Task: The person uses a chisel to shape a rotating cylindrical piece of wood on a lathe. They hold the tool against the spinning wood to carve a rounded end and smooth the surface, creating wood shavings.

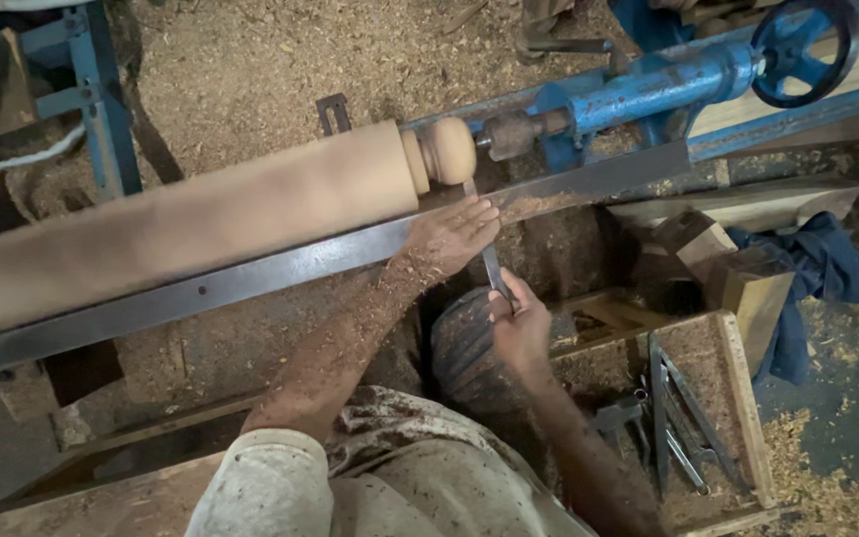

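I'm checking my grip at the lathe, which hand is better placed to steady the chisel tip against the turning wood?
Probably the left hand: it lies flat on the metal tool rest, pressing the chisel just below the rounded knob. The right hand grips the handle end, farther from the wood.

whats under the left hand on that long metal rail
The left hand lies flat on the metal tool rest, pinning the turning chisel whose handle the right hand grips. The blade section beneath the palm is covered.
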